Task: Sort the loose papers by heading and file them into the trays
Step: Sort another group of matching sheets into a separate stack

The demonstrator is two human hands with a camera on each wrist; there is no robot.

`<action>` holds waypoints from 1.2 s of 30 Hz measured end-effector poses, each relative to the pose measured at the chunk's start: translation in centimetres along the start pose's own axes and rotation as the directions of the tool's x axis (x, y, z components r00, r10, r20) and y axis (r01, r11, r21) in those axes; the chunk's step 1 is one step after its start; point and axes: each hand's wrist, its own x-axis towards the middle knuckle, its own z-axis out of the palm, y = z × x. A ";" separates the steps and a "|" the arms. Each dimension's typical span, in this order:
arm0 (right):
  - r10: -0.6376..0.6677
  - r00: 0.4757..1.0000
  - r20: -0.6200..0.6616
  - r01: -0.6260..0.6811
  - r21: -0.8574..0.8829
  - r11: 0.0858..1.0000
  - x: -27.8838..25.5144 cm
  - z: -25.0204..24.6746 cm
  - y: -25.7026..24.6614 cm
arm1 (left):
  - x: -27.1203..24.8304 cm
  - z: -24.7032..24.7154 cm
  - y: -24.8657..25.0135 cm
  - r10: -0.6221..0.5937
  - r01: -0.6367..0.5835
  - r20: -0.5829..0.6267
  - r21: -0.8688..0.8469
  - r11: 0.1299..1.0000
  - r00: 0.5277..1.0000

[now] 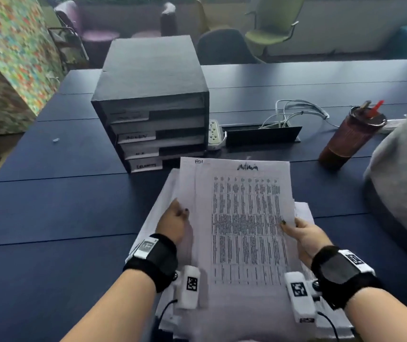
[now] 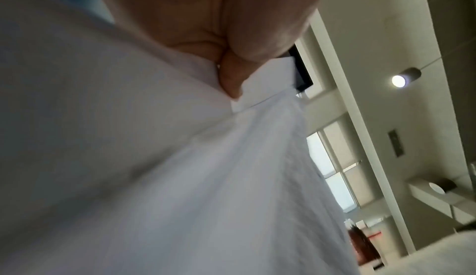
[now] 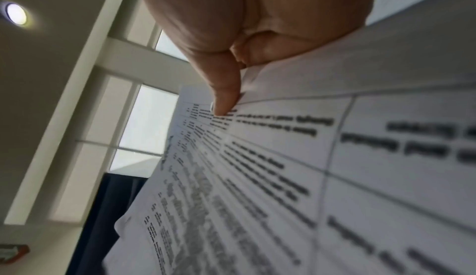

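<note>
I hold a bundle of printed papers (image 1: 244, 218) above the desk with both hands; its top sheet carries a table and the handwritten heading "Admin". My left hand (image 1: 172, 219) grips the bundle's left edge, thumb on top (image 2: 231, 80). My right hand (image 1: 301, 233) pinches the right edge, its thumb (image 3: 224, 96) pressed on the printed table. More loose sheets (image 1: 155, 218) lie on the desk beneath. A black stack of labelled trays (image 1: 153, 112) stands just beyond the papers, to the left.
The dark blue desk (image 1: 61, 206) stretches left and right. A white power strip (image 1: 214, 134), a cable box with white wires (image 1: 261, 134) and a dark tumbler with a red straw (image 1: 350, 137) stand behind. A grey cushion-like shape (image 1: 404, 174) sits at the right edge.
</note>
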 end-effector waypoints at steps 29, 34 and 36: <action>0.079 0.920 -0.383 -0.291 -0.536 0.793 5.2 -3.3 5.4 | 1.3 -0.7 -0.7 -0.080 0.078 0.038 0.050 0.996 0.996; 0.073 0.914 -0.399 -0.272 -0.471 0.839 3.5 -1.3 4.6 | 2.9 -1.4 -1.7 -0.080 0.086 -0.035 0.243 0.966 0.996; 0.055 0.920 -0.387 -0.250 -0.475 0.844 2.9 -0.6 4.0 | 3.2 -1.5 -2.0 -0.143 0.137 0.018 0.195 0.971 0.990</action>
